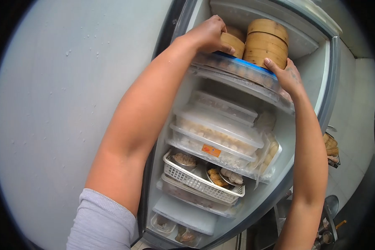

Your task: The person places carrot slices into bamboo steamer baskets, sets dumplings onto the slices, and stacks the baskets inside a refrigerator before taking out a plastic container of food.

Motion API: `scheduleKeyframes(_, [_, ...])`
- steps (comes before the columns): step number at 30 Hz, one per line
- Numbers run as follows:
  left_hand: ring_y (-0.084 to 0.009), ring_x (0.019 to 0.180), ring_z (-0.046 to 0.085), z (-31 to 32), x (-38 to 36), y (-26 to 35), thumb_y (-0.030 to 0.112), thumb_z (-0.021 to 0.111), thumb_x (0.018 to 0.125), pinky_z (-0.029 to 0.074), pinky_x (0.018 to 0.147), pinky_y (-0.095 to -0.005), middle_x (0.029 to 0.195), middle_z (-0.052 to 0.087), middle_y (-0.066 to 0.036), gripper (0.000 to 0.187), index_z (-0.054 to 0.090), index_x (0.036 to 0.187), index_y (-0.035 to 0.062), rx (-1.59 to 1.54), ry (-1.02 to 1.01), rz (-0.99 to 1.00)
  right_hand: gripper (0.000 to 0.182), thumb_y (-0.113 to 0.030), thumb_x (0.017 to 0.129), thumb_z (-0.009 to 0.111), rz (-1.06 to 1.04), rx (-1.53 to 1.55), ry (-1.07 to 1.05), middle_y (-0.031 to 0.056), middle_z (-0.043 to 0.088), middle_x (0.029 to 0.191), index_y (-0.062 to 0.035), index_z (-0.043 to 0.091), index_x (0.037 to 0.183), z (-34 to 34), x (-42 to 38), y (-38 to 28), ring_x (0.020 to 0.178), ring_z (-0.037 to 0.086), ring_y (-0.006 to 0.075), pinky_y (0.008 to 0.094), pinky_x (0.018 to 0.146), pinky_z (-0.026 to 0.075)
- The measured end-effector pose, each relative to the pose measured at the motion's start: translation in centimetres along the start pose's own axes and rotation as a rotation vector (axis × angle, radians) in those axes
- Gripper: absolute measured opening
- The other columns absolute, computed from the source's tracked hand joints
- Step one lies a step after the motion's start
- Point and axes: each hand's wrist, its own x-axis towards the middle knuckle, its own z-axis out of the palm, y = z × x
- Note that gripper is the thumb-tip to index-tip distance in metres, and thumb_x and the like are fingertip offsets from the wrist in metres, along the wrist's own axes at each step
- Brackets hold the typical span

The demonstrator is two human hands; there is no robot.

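Two stacks of round bamboo steamers stand at the top of an upright fridge, on a clear plastic container [241, 71] with a blue lid. My left hand [210, 35] is closed on the shorter bamboo steamer [233, 45], its thumb low on the front and its fingers round the left side. The taller bamboo steamer stack [266, 46] is beside it. My right hand [288, 77] wraps the lower right of that stack, thumb in front and fingers along the side, close to the container's corner. Part of the shorter stack is hidden behind my left hand.
Below are lidded plastic boxes [216, 135] of pale food, a white basket [200, 182] holding bowls, and more trays [185, 214]. The fridge door [79, 75] stands open at left. Metal pans and utensils are at lower right.
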Motion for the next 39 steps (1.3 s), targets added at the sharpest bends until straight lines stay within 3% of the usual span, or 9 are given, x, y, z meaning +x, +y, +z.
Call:
scheduleKeyframes(12, [-0.0263,0.112,0.058,-8.8,-10.5,7.7,0.021,0.089,0.063,0.050,0.094,-0.0352,0.124,0.055,-0.013,0.052,0.059,0.098,-0.0030,-0.169,0.188,0.043,0.076,-0.059,0.074,0.072,0.007,-0.049,0.052,0.0193,0.067,0.116,-0.0066,0.056,0.127,0.6,1.3,1.6,0.108,0.065,0.0303,0.0405,0.092,0.049])
scheduleKeyframes(13, [-0.0271,0.113,0.058,-9.3,-12.0,8.9,0.021,0.089,0.062,0.050,0.095,-0.0361,0.125,0.055,-0.013,0.052,0.059,0.097,-0.0020,-0.162,0.210,0.026,0.076,-0.059,0.074,0.072,-0.004,-0.040,0.063,0.0193,0.067,0.116,-0.0066,0.056,0.127,0.3,1.1,1.2,0.108,0.065,0.0303,0.0405,0.092,0.049])
scheduleKeyframes(15, [-0.0279,0.114,0.058,-9.7,-15.0,10.7,0.021,0.089,0.062,0.050,0.097,-0.0371,0.125,0.055,-0.013,0.051,0.059,0.096,-0.0009,-0.144,0.236,0.005,0.070,-0.043,0.078,0.078,0.006,-0.010,0.074,0.0221,0.065,0.113,0.0053,0.054,0.123,0.2,0.2,0.2,0.105,0.064,0.0276,0.0359,0.094,0.047])
scheduleKeyframes(20, [-0.0342,0.121,0.055,-9.2,-20.7,13.5,0.018,0.088,0.063,0.048,0.100,-0.0417,0.123,0.058,-0.013,0.045,0.059,0.093,0.0036,-0.151,0.149,-0.021,0.071,-0.045,0.078,0.077,0.071,0.025,0.090,0.0208,0.065,0.116,0.0016,0.054,0.126,0.8,0.1,0.2,0.108,0.063,0.0283,0.0367,0.094,0.047])
scheduleKeyframes(27, [-0.0325,0.116,0.057,-6.3,-19.1,12.2,0.018,0.088,0.063,0.050,0.094,-0.0407,0.120,0.058,-0.014,0.046,0.056,0.092,0.0022,-0.190,0.083,-0.062,0.079,-0.053,0.078,0.072,0.073,-0.120,0.113,0.0233,0.063,0.121,0.0024,0.051,0.131,0.8,-0.4,0.2,0.113,0.061,0.0325,0.0389,0.097,0.045])
scheduleKeyframes(33, [-0.0223,0.106,0.058,-7.8,-17.8,10.9,0.023,0.091,0.061,0.048,0.091,-0.0321,0.118,0.058,-0.011,0.046,0.060,0.089,0.0045,-0.337,0.092,-0.059,0.090,-0.058,0.078,0.069,-0.058,-0.248,0.117,0.0287,0.058,0.127,0.0087,0.046,0.135,0.7,-0.3,1.1,0.120,0.057,0.0368,0.0393,0.103,0.042])
scheduleKeyframes(36, [-0.0217,0.112,0.056,-9.6,-15.3,10.7,0.029,0.091,0.062,0.048,0.093,-0.0327,0.118,0.059,-0.012,0.050,0.063,0.095,0.0047,-0.326,0.118,0.026,0.097,-0.063,0.078,0.067,-0.076,-0.267,0.077,0.0301,0.055,0.130,0.0114,0.044,0.136,-0.1,-1.1,0.0,0.124,0.054,0.0370,0.0395,0.104,0.041])
scheduleKeyframes(38, [-0.0284,0.120,0.054,-11.1,-13.0,11.1,0.035,0.085,0.072,0.046,0.099,-0.0382,0.124,0.058,-0.018,0.052,0.065,0.107,0.0025,-0.235,-0.006,-0.145,0.095,-0.066,0.079,0.065,-0.103,-0.267,0.060,0.0294,0.057,0.128,0.0098,0.047,0.134,0.2,-1.0,0.2,0.122,0.055,0.0369,0.0395,0.103,0.042])
scheduleKeyframes(39, [-0.0244,0.068,0.067,-11.2,-12.9,15.0,0.020,0.083,0.071,0.052,0.057,-0.0289,0.080,0.067,-0.020,0.045,0.062,0.100,-0.0071,-0.068,0.200,-0.077,0.095,-0.066,0.079,0.065,-0.094,-0.270,0.046,0.0294,0.057,0.128,0.0098,0.047,0.134,0.2,-1.0,0.3,0.122,0.055,0.0369,0.0395,0.103,0.042])
